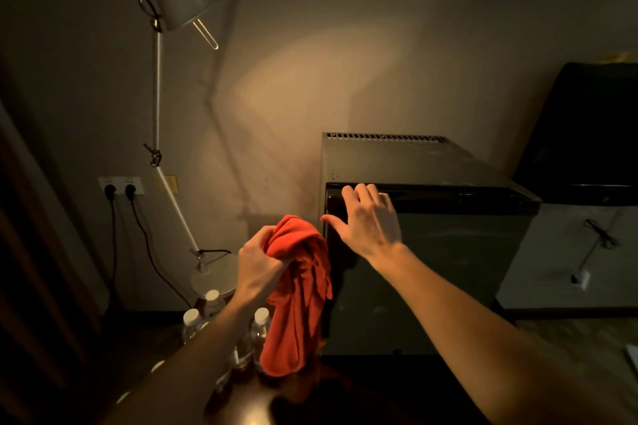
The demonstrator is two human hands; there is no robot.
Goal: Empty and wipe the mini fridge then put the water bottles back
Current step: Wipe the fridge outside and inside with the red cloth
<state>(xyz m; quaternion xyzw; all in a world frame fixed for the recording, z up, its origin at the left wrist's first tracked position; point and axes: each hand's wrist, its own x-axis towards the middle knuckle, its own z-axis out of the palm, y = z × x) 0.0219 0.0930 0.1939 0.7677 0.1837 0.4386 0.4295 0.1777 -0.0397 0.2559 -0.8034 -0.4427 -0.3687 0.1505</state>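
red cloth (297, 290) gripped in left hand (257, 262) — right hand (367, 221) on fridge door (448, 269)

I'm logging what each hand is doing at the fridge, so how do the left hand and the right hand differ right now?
The left hand is curled round a red cloth, which hangs below it; the right hand holds nothing. The left hand is beside the mini fridge, off it, above the water bottles; the right hand rests at the top edge of the fridge's door, fingers fairly straight. Both are bare.
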